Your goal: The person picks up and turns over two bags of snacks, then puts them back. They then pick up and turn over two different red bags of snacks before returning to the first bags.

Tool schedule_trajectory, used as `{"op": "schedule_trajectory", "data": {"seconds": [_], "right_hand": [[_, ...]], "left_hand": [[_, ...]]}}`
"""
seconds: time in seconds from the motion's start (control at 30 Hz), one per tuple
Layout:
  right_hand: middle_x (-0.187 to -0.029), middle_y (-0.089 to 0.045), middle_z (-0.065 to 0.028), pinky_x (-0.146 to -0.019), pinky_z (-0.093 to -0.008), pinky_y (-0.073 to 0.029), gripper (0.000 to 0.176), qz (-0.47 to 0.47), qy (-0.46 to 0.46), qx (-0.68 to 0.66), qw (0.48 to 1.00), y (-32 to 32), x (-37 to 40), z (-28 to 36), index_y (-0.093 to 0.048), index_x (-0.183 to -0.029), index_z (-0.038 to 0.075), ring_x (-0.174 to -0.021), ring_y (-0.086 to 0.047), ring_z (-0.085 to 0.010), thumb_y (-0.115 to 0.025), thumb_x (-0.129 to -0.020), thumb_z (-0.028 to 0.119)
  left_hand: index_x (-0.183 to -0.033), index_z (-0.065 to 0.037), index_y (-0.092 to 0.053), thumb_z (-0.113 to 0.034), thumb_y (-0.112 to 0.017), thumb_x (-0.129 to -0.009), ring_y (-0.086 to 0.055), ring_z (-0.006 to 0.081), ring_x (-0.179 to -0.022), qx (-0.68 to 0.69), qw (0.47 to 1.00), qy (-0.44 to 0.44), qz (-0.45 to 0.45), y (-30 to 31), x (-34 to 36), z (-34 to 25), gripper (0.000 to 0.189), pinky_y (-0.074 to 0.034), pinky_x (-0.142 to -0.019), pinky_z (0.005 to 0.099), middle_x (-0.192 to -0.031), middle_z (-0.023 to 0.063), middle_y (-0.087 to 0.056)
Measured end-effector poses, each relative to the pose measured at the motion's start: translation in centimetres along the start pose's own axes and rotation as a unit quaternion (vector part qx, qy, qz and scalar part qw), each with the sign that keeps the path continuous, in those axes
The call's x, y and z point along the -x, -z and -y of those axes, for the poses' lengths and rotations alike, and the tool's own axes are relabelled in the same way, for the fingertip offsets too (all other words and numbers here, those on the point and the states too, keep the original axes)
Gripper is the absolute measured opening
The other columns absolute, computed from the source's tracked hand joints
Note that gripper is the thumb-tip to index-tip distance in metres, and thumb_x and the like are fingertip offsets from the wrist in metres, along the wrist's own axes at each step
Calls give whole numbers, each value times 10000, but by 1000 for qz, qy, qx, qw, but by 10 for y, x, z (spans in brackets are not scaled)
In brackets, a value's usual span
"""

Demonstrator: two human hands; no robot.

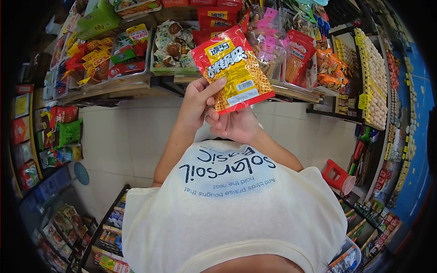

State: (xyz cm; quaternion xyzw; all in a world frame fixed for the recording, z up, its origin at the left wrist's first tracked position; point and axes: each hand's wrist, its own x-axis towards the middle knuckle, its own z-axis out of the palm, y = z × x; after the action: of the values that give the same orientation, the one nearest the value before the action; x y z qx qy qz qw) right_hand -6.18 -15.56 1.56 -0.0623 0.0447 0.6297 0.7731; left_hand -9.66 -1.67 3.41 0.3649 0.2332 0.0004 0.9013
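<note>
A red and yellow snack bag [241, 75] is held up over the edge of the display shelf, its printed side with a barcode facing me. My left hand [199, 101] grips the bag's lower left edge, the thumb pressed flat on the front and the other fingers behind. Under the bottom edge is my right hand [240, 125], palm turned up and fingers curled by the lower left corner. Part of that hand is hidden behind the bag.
Bins of packaged snacks [173, 48] line the shelf in front, with red packets [218, 20] behind the bag. Egg trays [375, 82] stand at the right, near a red plastic stool [337, 176]. Racks of green and red packets [68, 134] are at the left.
</note>
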Motion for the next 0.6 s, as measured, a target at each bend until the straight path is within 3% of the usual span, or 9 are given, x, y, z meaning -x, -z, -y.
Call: {"op": "schedule_trajectory", "data": {"seconds": [0.6], "right_hand": [[-903, -578, -113, -537, -317, -439, 605, -17, 23, 15, 999, 10, 2, -3, -510, -1212, 18, -773, -527, -217, -424, -936, 549]], "left_hand": [[-985, 26, -608, -203, -697, -870, -440, -4, -360, 24, 999, 17, 25, 3, -4, 3, 271, -379, -314, 150, -591, -35, -546]]}}
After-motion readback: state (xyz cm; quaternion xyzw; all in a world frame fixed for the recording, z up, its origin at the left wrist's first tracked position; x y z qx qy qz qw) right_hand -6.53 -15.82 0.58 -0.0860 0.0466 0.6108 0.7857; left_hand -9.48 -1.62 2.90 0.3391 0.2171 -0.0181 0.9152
